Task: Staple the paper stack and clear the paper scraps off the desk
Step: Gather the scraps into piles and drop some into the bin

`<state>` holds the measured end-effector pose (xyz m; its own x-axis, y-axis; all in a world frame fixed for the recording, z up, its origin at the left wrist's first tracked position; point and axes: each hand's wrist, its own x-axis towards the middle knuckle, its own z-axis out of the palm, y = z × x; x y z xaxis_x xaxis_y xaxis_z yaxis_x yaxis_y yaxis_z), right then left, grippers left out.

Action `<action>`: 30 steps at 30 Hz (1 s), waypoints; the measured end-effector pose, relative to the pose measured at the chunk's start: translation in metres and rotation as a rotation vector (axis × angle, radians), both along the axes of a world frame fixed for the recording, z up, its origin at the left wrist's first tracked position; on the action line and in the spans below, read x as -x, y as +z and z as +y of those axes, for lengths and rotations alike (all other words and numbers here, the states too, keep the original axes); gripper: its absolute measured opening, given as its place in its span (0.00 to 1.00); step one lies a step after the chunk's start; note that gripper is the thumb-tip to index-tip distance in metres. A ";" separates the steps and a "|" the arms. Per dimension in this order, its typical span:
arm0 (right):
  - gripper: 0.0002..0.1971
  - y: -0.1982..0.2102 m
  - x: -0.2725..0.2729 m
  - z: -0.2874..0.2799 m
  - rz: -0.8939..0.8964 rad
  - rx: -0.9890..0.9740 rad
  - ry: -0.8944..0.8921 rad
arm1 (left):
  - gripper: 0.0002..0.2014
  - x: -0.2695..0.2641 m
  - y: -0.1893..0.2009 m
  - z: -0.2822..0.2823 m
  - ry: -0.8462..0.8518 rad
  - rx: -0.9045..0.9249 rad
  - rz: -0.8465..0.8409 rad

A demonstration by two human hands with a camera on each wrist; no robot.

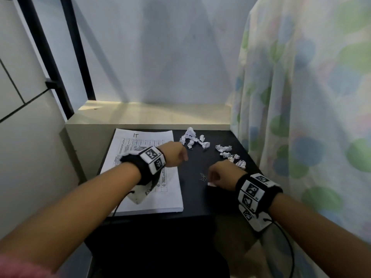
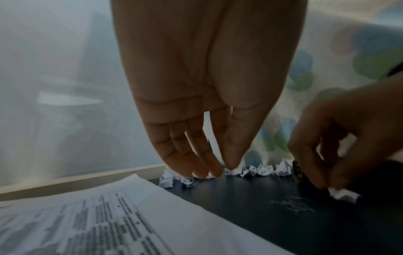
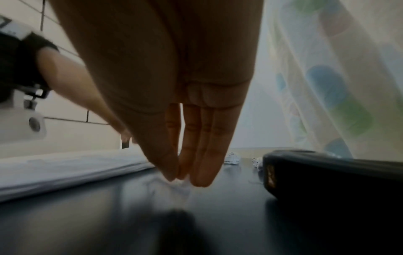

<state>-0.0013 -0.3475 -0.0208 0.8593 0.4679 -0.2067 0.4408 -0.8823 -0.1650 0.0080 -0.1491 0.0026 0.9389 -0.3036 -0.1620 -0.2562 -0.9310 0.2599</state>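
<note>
Left hand [image 1: 176,154] hovering over the black desk [image 1: 200,199], fingers [image 2: 194,155] straight, bunched and pointing down, empty, just past the right edge of the paper stack [image 1: 148,169]. Right hand [image 1: 220,175] lowered to the desk, fingertips [image 3: 202,174] pinched together on a small white paper scrap [image 2: 344,195]. More crumpled paper scraps [image 1: 202,141] beyond both sets of fingertips. Loose staples [image 1: 203,176] just left of the right fingertips. Dark stapler [image 3: 331,177] right of them, blurred, cut off at the frame edge.
</note>
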 end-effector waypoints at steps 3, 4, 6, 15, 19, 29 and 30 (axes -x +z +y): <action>0.10 0.006 -0.010 -0.008 -0.033 -0.058 -0.032 | 0.17 -0.013 -0.015 -0.020 -0.023 -0.080 0.055; 0.10 0.010 -0.012 -0.012 -0.038 -0.067 -0.053 | 0.17 -0.018 -0.018 -0.025 -0.019 -0.107 0.068; 0.09 0.016 -0.016 -0.018 -0.034 -0.065 -0.075 | 0.16 -0.028 -0.021 -0.028 0.001 -0.138 0.068; 0.06 0.002 -0.022 -0.016 0.116 0.024 0.044 | 0.22 -0.067 -0.026 -0.025 0.063 -0.227 0.039; 0.16 0.015 -0.041 -0.021 -0.017 -0.020 -0.094 | 0.23 -0.078 -0.040 -0.029 0.034 -0.242 0.080; 0.16 0.007 -0.085 -0.028 -0.103 0.082 -0.276 | 0.22 -0.095 -0.038 -0.017 0.031 -0.189 -0.006; 0.20 0.007 -0.087 -0.027 -0.088 0.073 -0.292 | 0.23 -0.096 -0.037 -0.017 0.017 -0.177 -0.003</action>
